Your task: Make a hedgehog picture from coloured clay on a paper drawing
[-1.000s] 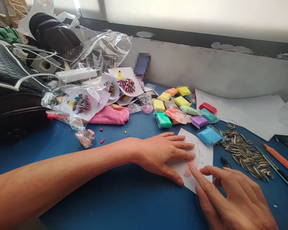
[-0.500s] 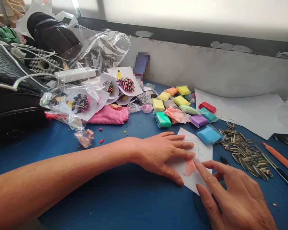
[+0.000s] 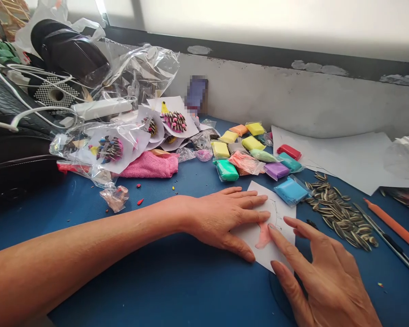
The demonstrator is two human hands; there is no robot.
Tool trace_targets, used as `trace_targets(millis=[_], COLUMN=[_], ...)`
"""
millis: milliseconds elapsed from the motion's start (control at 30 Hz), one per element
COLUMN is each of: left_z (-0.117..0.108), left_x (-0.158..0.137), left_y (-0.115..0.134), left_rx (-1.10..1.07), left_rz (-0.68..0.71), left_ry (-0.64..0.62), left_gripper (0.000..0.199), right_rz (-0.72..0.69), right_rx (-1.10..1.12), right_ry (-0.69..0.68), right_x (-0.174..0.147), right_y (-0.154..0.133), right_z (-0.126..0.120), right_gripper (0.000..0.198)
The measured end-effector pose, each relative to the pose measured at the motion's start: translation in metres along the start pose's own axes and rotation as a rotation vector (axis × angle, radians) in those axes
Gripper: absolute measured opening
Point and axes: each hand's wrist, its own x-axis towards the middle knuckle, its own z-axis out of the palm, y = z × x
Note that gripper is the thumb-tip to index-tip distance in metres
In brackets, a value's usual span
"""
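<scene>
A small white sheet of paper (image 3: 282,254) with a pencil-like line drawing lies on the blue table. Spread on it is a thin patch of pink-orange modelling clay (image 3: 263,237). My left hand (image 3: 225,218) rests flat on the paper's left part, fingers stretched out and apart, covering some of the drawing. From the right, my right hand (image 3: 322,268) touches the clay's right edge with the index fingertip. Its thumb is apart near the paper's lower edge, and nothing is held in it.
Several wrapped clay blocks (image 3: 226,170) lie behind the paper. Sunflower seeds (image 3: 344,215), a pen (image 3: 390,238) and an orange stick-like tool (image 3: 393,223) are at right. A pink cloth (image 3: 150,164), plastic-wrapped seed pictures (image 3: 173,121) and a black bag (image 3: 17,150) stand left.
The view has shifted slightly, so everything sits a little further left. My right index fingertip stays at the clay's edge, and my left hand keeps lying on the paper.
</scene>
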Motion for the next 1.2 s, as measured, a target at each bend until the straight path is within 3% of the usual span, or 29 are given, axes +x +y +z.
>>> trace_targets(millis=[367,533,733,933,1200], left_z=[-0.0007,-0.0006,0.0004,0.0008,0.0001], left_x=[-0.0013,-0.0002,-0.0003,-0.0011,-0.0030], left_y=[0.0007,0.0003,-0.0008,-0.0006,0.0004], left_rx=[-0.034,-0.028,-0.025,-0.025,-0.033], left_rz=[-0.081,-0.074,-0.073,-0.060,-0.052], left_ry=[-0.055,-0.049,-0.048,-0.023,0.010], left_gripper=[0.089,0.088,0.088,0.084,0.083], right_rz=[-0.009,-0.051,-0.005,-0.125,-0.121], right_rx=[0.053,0.042,0.136,0.088,0.154], right_ry=[0.000,0.011,0.051,0.054,0.076], right_x=[0.0034,0.0041,0.0021,0.0034,0.0000], right_y=[-0.0014,-0.0034,-0.0039,-0.0058,-0.0034], right_z=[-0.0042,-0.0019,-0.0046,-0.0071,-0.0059], right_gripper=[0.042,0.038,0.038,0.033,0.032])
